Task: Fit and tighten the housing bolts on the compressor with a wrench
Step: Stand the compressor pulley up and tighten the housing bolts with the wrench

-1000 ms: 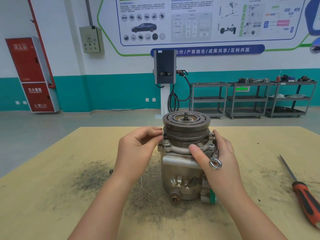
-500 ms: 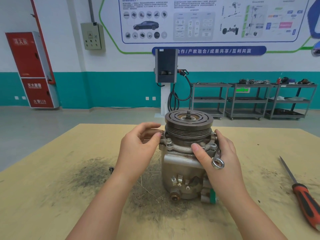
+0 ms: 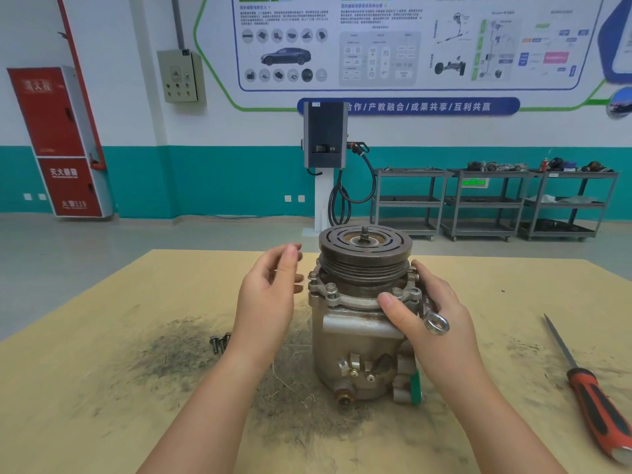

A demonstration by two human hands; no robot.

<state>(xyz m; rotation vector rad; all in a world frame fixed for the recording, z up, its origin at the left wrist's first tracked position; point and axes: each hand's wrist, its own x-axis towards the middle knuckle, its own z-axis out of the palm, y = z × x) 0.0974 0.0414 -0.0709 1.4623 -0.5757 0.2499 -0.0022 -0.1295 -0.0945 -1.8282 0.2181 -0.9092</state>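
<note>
The compressor (image 3: 355, 347) stands upright on the wooden table (image 3: 102, 388), its grooved pulley (image 3: 365, 254) on top. Bolts (image 3: 331, 288) sit in the flange under the pulley. My right hand (image 3: 427, 313) wraps the right side of the housing, thumb on the flange, and holds a small ring wrench (image 3: 435, 321) against the palm. My left hand (image 3: 270, 295) hovers just left of the flange with relaxed fingers, touching nothing. Two loose bolts (image 3: 219, 343) lie on the table left of my left wrist.
A red-handled screwdriver (image 3: 591, 395) lies at the table's right edge. Dark grime and dry grass bits (image 3: 164, 354) cover the table around the compressor. Beyond the table are a charging post (image 3: 325, 159) and grey shelf carts (image 3: 492, 203).
My left hand has let go of the flange's left side and drawn back a little to the left, fingers spread. The right hand keeps its hold on the housing and wrench.
</note>
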